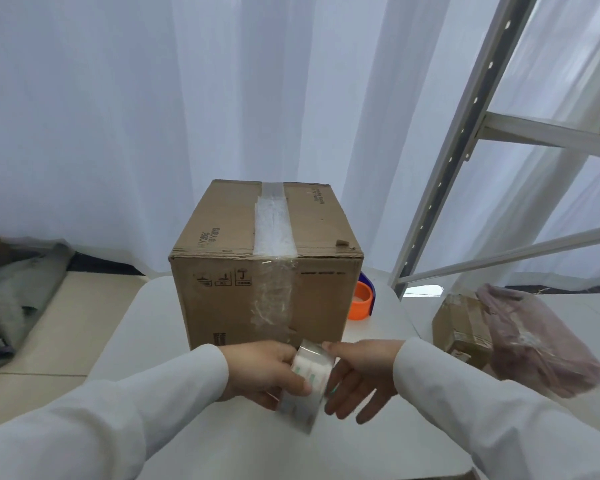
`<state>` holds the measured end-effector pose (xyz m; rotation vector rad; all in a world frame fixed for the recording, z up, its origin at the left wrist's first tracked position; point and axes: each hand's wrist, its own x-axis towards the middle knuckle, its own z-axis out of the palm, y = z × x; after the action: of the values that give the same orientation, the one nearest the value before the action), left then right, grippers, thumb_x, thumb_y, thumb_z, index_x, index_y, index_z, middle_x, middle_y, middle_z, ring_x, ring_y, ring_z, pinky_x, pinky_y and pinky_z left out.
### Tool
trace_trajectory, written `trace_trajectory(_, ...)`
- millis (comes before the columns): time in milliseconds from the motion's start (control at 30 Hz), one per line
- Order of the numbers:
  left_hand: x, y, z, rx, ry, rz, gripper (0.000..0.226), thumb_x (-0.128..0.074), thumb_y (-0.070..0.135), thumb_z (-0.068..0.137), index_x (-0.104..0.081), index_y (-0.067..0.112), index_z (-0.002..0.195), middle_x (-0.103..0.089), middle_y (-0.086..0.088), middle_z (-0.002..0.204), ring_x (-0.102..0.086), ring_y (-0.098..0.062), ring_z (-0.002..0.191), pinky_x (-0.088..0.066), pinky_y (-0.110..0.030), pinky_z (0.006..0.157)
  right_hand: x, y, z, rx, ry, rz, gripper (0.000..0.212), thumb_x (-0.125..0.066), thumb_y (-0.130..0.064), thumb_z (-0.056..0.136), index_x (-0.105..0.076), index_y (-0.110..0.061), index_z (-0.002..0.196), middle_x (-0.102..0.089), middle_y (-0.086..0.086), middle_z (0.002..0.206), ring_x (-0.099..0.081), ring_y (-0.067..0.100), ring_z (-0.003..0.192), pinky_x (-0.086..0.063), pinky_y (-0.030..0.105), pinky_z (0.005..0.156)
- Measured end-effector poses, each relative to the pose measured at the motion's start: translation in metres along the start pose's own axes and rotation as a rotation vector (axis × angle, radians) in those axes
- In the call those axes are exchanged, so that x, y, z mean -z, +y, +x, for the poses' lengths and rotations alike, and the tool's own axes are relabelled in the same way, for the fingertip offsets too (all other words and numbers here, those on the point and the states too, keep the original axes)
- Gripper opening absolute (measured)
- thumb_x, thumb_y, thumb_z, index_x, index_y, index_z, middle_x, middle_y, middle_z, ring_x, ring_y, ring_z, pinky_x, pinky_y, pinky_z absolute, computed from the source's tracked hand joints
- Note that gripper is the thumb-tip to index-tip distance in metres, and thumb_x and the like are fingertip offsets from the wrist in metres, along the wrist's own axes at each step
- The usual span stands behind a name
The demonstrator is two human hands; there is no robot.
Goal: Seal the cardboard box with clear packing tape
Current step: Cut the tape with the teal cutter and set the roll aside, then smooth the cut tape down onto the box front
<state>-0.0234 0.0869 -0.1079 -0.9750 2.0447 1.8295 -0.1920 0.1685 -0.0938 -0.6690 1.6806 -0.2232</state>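
Cardboard makes up the big brown box (267, 261), which sits on a small white table (160, 313) toward the far edge. The box has square corners and a rough, dented rim along its front top edge. A strip of clear tape (273, 223) runs down the middle of the top, over the front edge and partway down the front face. The tape looks shiny and wrinkly, with bubbles in it. Small black marks are printed on the front near the top left.

Near the table's front edge, just in front of the box, both hands meet around a roll of clear packing tape (309, 375). The roll is round, see-through and glossy, with a pale core inside. The left hand (267, 370) grips the roll, its fingers and thumb curled around the roll's left side. The right hand (357, 372) is flat and open, fingers spread, with its thumb touching the top of the roll. Both arms wear smooth white sleeves.

An orange plastic ring (361, 299) with a blue part peeks out behind the box's right side, by the table's right edge. Off the table to the right sits a smaller cardboard box (461, 323), touching a pink crinkly plastic bag (541, 341). A grey metal rack (465, 133) with holes leans up beside soft white curtains (118, 98). Grey cloth (18, 292) lies crumpled on the floor at the left.
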Motion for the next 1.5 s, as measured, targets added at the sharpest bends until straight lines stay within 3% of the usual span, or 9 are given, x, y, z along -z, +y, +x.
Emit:
trace_trajectory(167,-0.006,0.017,-0.013,-0.067,0.030,-0.211,0.026,-0.045,0.023,0.095,-0.061,0.011,0.112,-0.068,-0.013,0.115,-0.065,-0.025,0.105,-0.051,-0.037,0.093,0.003,-0.005,-0.021,0.199,0.100,0.184,0.029,-0.048,-0.033,0.093,-0.060,-0.010,0.108,-0.069,0.009,0.097,-0.066,0.021,0.090,-0.055,0.037,0.077)
trace_trajectory(300,-0.010,0.031,-0.013,-0.052,0.126,-0.396,0.038,-0.034,0.038,0.095,-0.062,0.012,0.099,-0.069,-0.010,0.094,-0.065,-0.025,0.089,-0.056,-0.033,0.080,0.006,-0.010,-0.028,0.301,0.221,0.222,0.031,-0.059,-0.023,0.087,-0.059,-0.007,0.114,-0.071,0.011,0.100,-0.068,0.024,0.094,-0.056,0.041,0.083)
trace_trajectory(433,-0.017,0.036,-0.015,-0.108,0.306,-0.343,0.017,-0.049,0.018,0.091,-0.064,0.009,0.090,-0.071,-0.011,0.085,-0.070,-0.020,0.073,-0.059,-0.031,0.069,0.000,-0.017,-0.032,0.354,0.321,0.161,0.024,-0.059,-0.024,0.087,-0.064,-0.009,0.104,-0.072,0.008,0.094,-0.071,0.020,0.085,-0.059,0.036,0.078)
trace_trajectory(600,-0.023,0.035,-0.017,-0.064,0.397,-0.223,0.015,-0.051,0.023,0.087,-0.064,0.019,0.085,-0.070,-0.011,0.097,-0.067,-0.025,0.094,-0.058,-0.033,0.076,-0.013,-0.023,-0.035,0.333,0.393,0.007,0.033,-0.058,-0.030,0.085,-0.062,-0.009,0.111,-0.070,0.008,0.102,-0.069,0.021,0.089,-0.059,0.028,0.067)
trace_trajectory(767,-0.024,0.038,-0.023,-0.008,0.370,-0.253,0.015,-0.047,0.021,0.086,-0.062,0.021,0.085,-0.069,-0.003,0.085,-0.066,-0.014,0.078,-0.056,-0.030,0.072,-0.016,-0.029,-0.041,0.253,0.351,-0.003,0.032,-0.056,-0.025,0.086,-0.060,-0.008,0.112,-0.070,0.013,0.107,-0.070,0.025,0.088,-0.058,0.030,0.071)
trace_trajectory(933,-0.021,0.039,-0.025,0.027,0.335,-0.216,0.018,-0.046,0.021,0.086,-0.063,0.021,0.090,-0.070,-0.003,0.089,-0.067,-0.013,0.081,-0.057,-0.031,0.071,-0.016,-0.027,-0.041,0.239,0.352,0.064,0.011,-0.054,-0.020,0.085,-0.058,-0.011,0.080,-0.069,0.013,0.085,-0.070,0.026,0.078,-0.058,0.030,0.070)
trace_trajectory(1133,-0.017,0.037,-0.026,0.052,0.271,-0.233,0.022,-0.042,0.020,0.085,-0.061,0.018,0.095,-0.071,-0.007,0.097,-0.068,-0.015,0.089,-0.056,-0.031,0.070,-0.006,-0.025,-0.039,0.208,0.263,0.156,0.012,-0.057,-0.014,0.085,-0.059,-0.009,0.074,-0.071,0.008,0.065,-0.070,0.021,0.064,-0.058,0.029,0.064)
trace_trajectory(1367,-0.021,0.032,-0.018,-0.004,0.246,-0.219,0.026,-0.044,0.015,0.088,-0.067,0.016,0.098,-0.071,-0.001,0.084,-0.070,-0.014,0.079,-0.057,-0.029,0.069,0.015,-0.011,-0.028,0.144,0.090,0.237,0.020,-0.054,-0.015,0.085,-0.066,-0.003,0.096,-0.075,0.012,0.080,-0.073,0.025,0.072,-0.060,0.034,0.068)
trace_trajectory(1500,-0.020,0.032,-0.018,0.000,0.151,-0.104,0.040,-0.033,0.009,0.086,-0.067,0.021,0.104,-0.072,0.001,0.101,-0.067,-0.013,0.097,-0.054,-0.032,0.083,0.029,-0.002,-0.021,0.131,0.025,0.260,0.044,-0.043,-0.036,0.089,-0.061,-0.004,0.114,-0.075,0.010,0.090,-0.071,0.026,0.082,-0.059,0.037,0.069)
